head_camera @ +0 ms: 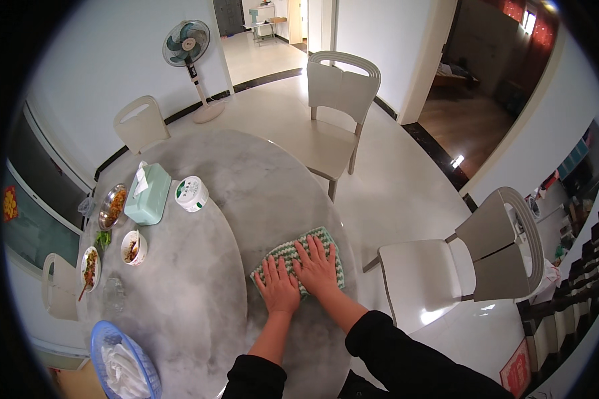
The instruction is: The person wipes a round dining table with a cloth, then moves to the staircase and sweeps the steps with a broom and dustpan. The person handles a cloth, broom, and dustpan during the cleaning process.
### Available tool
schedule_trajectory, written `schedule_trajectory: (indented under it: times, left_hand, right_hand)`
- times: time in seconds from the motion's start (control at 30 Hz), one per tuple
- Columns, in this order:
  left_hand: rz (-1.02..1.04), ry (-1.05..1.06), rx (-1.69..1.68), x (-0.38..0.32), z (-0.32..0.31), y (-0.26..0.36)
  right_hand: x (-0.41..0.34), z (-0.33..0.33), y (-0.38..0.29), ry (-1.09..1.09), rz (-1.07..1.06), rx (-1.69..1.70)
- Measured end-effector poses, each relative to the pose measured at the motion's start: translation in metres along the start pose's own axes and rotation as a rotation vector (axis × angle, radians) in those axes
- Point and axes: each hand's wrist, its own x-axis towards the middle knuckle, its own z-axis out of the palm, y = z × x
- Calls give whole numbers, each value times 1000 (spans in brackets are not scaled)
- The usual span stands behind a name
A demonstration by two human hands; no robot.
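Observation:
A green and white striped cloth (pixel 282 249) lies spread on the outer part of a round grey marble-look table (pixel 259 174). My left hand (pixel 279 289) rests flat on the cloth's left part, fingers apart. Beside it, my right hand (pixel 317 265) presses flat on the cloth's right part, also with spread fingers. Neither hand grips the cloth. The raised round centre (pixel 194 279) of the table is just left of the cloth.
On the raised centre stand a white tub (pixel 191 194), a green tissue box (pixel 149 194), a metal bowl of food (pixel 113 207), a patterned bowl (pixel 134 248), an oval dish (pixel 90 269), a glass (pixel 114 294) and a blue basket (pixel 125 359). Chairs (pixel 419 279) surround the table.

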Motion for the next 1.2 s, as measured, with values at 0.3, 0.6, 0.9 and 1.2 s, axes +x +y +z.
schedule_trajectory:
  times: [0.3,0.6,0.9,1.2]
  left_hand:
    - [138,-15,-107,-29,-10,5]
    - [298,-50,-134,-124,-34,39]
    - [520,45,-311,-143,-25,107]
    - [864,-176,-574,-126,0,312]
  right_hand:
    - [-49,-20,7,8,37,-88]
    - [-145,-73,23,-73,-20,20]
    - [-175,-125,99,-240,-42,267]
    - [-212,-247,284,-131,222,103]
